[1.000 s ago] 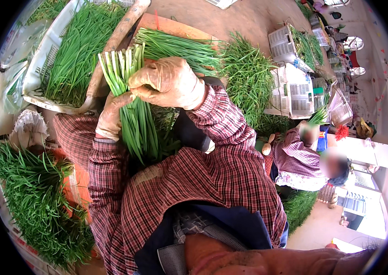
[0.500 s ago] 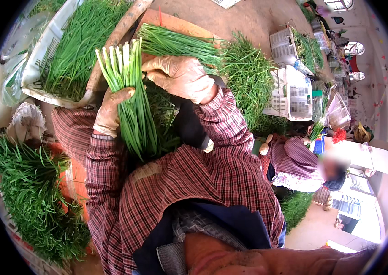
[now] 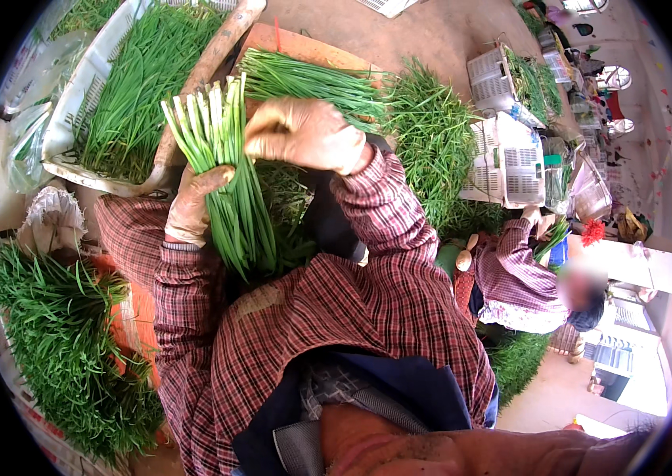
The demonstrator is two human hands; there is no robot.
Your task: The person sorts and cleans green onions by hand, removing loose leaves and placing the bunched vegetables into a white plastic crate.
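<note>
My gloved left hand (image 3: 199, 202) is wrapped round a bunch of garlic chives (image 3: 229, 170), thumb across the front. The pale stem ends point up and the green leaves hang down toward my lap. Beside the stems, at their right, my gloved right hand (image 3: 308, 136) has its fingers curled in and the fingertips close against the bunch. Whatever those fingertips pinch, if anything, is hidden. Just beyond, a laid-out pile of garlic chives (image 3: 308, 83) rests on an orange-brown board (image 3: 336, 49).
White crates (image 3: 58, 151) filled with greens stand at the far left, with a wooden pole (image 3: 213, 47) alongside. More chives (image 3: 58, 341) are heaped at the near left, others (image 3: 431, 135) to my right. Near white crates (image 3: 520, 170), a co-worker (image 3: 522, 274) sits holding greens.
My right hand has shifted slightly left and down along the bunch. The bunch has tipped a little. At the right, the co-worker's arm has risen toward the greens.
</note>
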